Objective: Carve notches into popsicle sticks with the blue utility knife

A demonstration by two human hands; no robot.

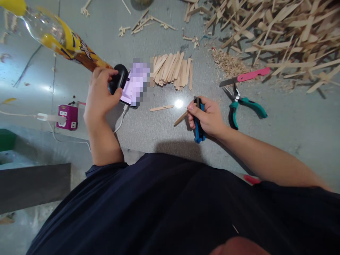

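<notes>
My left hand (99, 94) has its fingers and thumb around a black rounded object (121, 75) whose kind I cannot make out. That object stands against a lit phone (130, 88), partly blurred, with a white cable plugged in. My right hand (208, 115) is closed on a blue and black cutter (198, 132) and a wooden craft stick (181, 117) together. The stick points down and left from under the thumb. A single craft stick (162, 108) lies flat between the hands. Beyond it sits a pile of craft sticks (172, 69).
Right of my right hand lie teal-handled pliers (249, 103) and a pink-handled blade (252, 75). Wood scraps (287, 39) and shavings (230, 63) cover the far right. A tilted yellow-capped bottle (63, 35) and a purple power adapter (67, 117) are at left.
</notes>
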